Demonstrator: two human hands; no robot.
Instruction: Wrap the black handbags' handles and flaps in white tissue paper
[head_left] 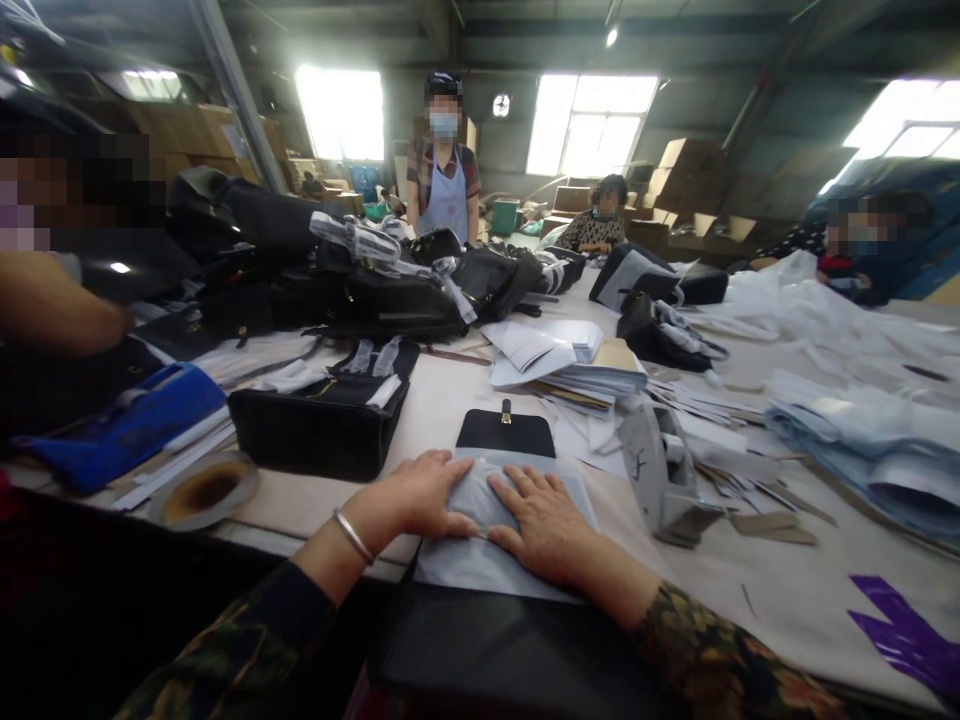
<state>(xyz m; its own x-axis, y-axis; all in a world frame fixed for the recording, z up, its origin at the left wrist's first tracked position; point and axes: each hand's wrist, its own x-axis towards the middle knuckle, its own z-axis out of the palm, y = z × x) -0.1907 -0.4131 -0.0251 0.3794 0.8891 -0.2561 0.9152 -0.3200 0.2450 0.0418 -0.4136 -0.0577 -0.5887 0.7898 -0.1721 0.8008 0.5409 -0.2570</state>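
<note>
A black bag lies before me at the table's front edge. Across it is a thin whitish, translucent sheet. My left hand presses on the sheet's left side, its thumb pointing inward. Flat on the right half rests my right hand, fingers spread. The thumbs nearly meet, and neither hand grips anything. Beyond the sheet shows a black flap with a small gold clasp. What lies under the sheet between my hands is hidden.
A tape dispenser stands to the right, beside stacked papers. Leftward are another black bag, a tape roll and a blue bundle. Black bags pile up behind. Several people are around the table; one person's arm is at left.
</note>
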